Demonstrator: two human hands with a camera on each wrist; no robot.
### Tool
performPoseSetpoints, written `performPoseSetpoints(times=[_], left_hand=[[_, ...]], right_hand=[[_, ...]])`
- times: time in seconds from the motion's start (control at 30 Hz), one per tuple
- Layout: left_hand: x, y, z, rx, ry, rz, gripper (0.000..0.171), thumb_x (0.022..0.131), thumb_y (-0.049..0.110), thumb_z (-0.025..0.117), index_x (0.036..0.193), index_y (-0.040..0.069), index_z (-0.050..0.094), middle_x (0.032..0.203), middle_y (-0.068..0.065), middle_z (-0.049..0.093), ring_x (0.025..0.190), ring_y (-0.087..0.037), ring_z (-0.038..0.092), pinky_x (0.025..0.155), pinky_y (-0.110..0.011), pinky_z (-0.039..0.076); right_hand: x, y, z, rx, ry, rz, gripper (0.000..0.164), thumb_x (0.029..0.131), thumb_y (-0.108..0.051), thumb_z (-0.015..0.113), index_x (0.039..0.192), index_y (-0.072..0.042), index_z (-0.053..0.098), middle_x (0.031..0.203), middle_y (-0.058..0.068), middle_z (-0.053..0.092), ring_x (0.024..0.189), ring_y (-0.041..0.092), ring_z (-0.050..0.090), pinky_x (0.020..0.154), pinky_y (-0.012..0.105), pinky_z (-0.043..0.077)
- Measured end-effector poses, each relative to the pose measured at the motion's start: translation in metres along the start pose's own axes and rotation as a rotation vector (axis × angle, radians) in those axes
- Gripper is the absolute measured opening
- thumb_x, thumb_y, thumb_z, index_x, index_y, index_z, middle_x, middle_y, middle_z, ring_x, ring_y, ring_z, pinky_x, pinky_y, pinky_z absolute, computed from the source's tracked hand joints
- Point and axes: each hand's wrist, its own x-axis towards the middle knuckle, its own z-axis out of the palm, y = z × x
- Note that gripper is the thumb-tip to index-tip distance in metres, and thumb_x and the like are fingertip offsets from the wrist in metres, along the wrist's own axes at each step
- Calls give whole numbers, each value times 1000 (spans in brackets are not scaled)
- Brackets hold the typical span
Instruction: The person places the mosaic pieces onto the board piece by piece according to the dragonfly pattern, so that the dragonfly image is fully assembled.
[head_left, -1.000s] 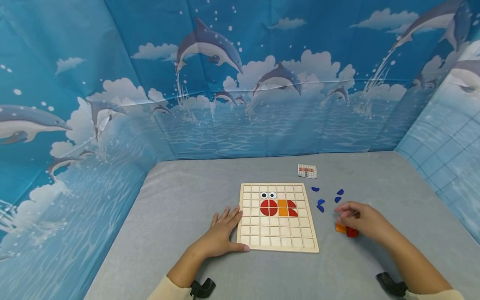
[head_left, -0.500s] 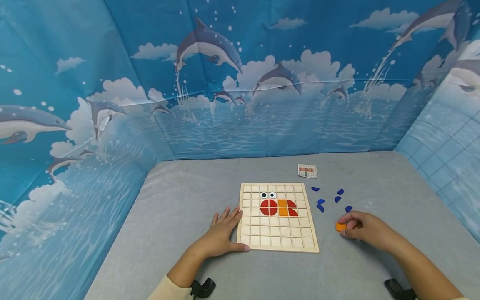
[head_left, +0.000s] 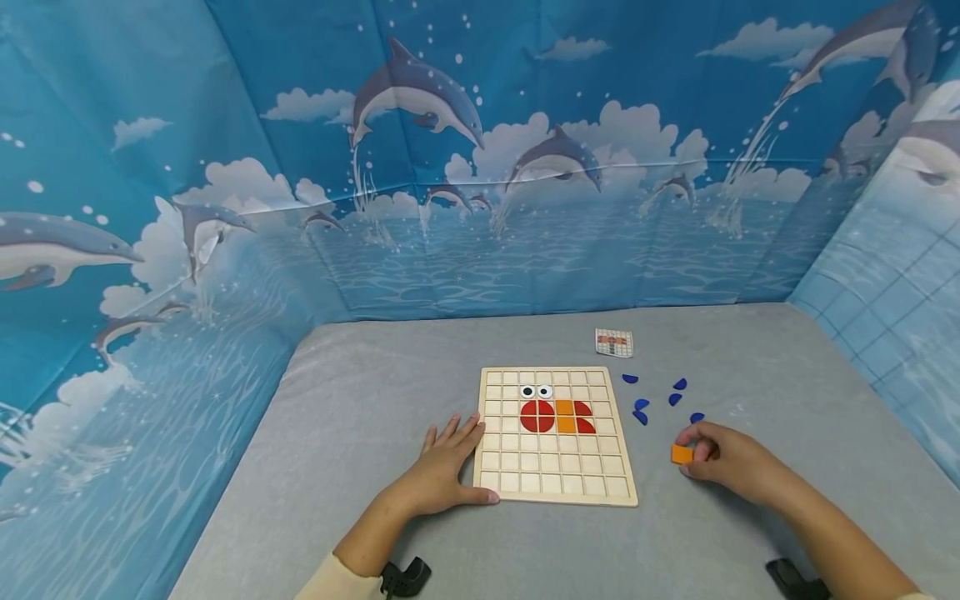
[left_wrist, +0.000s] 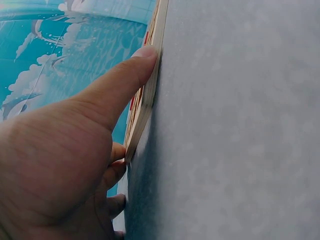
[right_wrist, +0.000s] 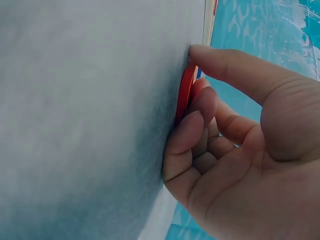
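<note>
A square wooden grid board (head_left: 521, 483) lies flat, bearing red quarter-circle tiles (head_left: 537, 416), orange tiles (head_left: 566, 416) and two eye tiles (head_left: 536, 391). My left hand (head_left: 444, 469) spreads along its left edge, fingertips on the side and thumb at the near corner; in the left wrist view the thumb rests against the board's edge (left_wrist: 153, 82). To the right of the board, my right hand (head_left: 738, 462) is low on the table, thumb and fingers curled about a red tile (right_wrist: 186, 90), which the hand hides in the head view. An orange tile (head_left: 682, 454) shows just beyond its fingertips.
Several blue half-round tiles (head_left: 641, 415) lie scattered right of the board. A small printed pattern card (head_left: 614, 342) lies behind the board. Grey cloth (head_left: 375, 375) covers the table, and a dolphin-print curtain (head_left: 480, 208) hangs behind and at the sides.
My right hand has come down and nearer onto the red and orange tiles, uncovering another blue tile. It has stayed nearly still over the last half second. The left hand stays put.
</note>
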Motion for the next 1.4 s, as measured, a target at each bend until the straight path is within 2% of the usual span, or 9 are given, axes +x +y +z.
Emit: performPoseSetpoints(times=[0.17, 0.5, 0.63, 0.77, 0.9, 1.07, 1.4], left_hand=[[0, 0, 0, 1, 0, -1, 110, 79, 64, 76, 163, 16, 23, 171, 0, 16, 160, -32, 5, 123, -66, 2], [0, 1, 0, -1, 1, -9, 110, 79, 64, 77, 163, 17, 24, 171, 0, 15, 160, -32, 5, 124, -66, 2], [0, 1, 0, -5, 0, -10, 110, 79, 64, 77, 163, 17, 24, 171, 0, 15, 160, -32, 5, 124, -66, 2], [0, 1, 1, -5, -1, -12, 110, 79, 65, 77, 163, 17, 23, 172, 1, 15, 160, -32, 5, 124, -66, 2], [0, 1, 1, -2, 0, -11, 110, 78, 65, 77, 163, 17, 23, 172, 1, 15, 160, -32, 5, 124, -66, 3], [0, 1, 0, -1, -2, -11, 110, 79, 64, 77, 163, 17, 23, 172, 1, 15, 160, -32, 5, 123, -66, 3], [1, 0, 0, -4, -5, -15, 110, 79, 64, 77, 163, 17, 23, 172, 1, 15, 160, -31, 4, 124, -65, 1]], right_hand=[[2, 0, 2, -38, 6, 11, 27, 86, -12, 77, 108, -3, 64, 80, 4, 53, 74, 18, 49, 59, 27, 38], [5, -14, -1, -32, 17, 21, 27, 89, -22, 76, 108, -6, 65, 80, 2, 55, 69, 15, 51, 56, 26, 41], [6, -24, 2, -32, 44, -29, 28, 88, -24, 77, 108, -8, 67, 86, 3, 56, 69, 15, 51, 53, 27, 42], [9, -38, 5, -50, 72, -68, 31, 88, -29, 78, 110, -10, 69, 101, 8, 60, 75, 17, 50, 52, 30, 45], [14, -54, 9, -38, 70, -67, 32, 88, -28, 78, 113, -10, 69, 110, 10, 65, 79, 18, 53, 54, 30, 46], [23, -72, 20, -3, 44, -111, 27, 89, -20, 76, 113, -10, 70, 105, 6, 67, 79, 18, 54, 59, 26, 46], [41, -102, 43, 51, 28, -219, 22, 88, -16, 76, 109, -12, 70, 101, 3, 65, 80, 18, 53, 60, 24, 47]])
